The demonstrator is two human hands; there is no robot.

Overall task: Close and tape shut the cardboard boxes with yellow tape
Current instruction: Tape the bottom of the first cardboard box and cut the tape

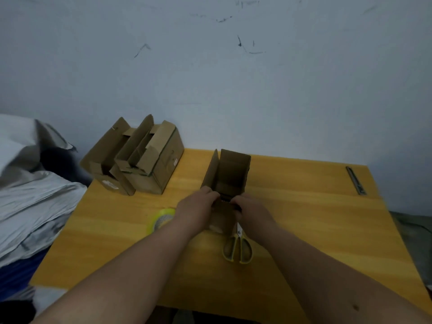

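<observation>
We've got both hands on the small open box [228, 181] mid-table [304, 218]: left hand [198, 203] and right hand [249, 206] curl their fingers over its near flap. Yellow tape roll [161, 219] lies just left of them, scissors [238, 247] just beneath; two open boxes [133, 157] wait far left.

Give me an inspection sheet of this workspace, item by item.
Surface: yellow wooden table, set against the wall.
Job's things: small cardboard box, flaps up; two open boxes at the table's far left corner; yellow tape roll; scissors.
Clutter: metal strip near the far right edge.
Grippers: left hand and right hand both grip the small box's near flap.
Cables: nothing seen.
Surroundings: scuffed white wall; grey plastic sheeting at left.
</observation>
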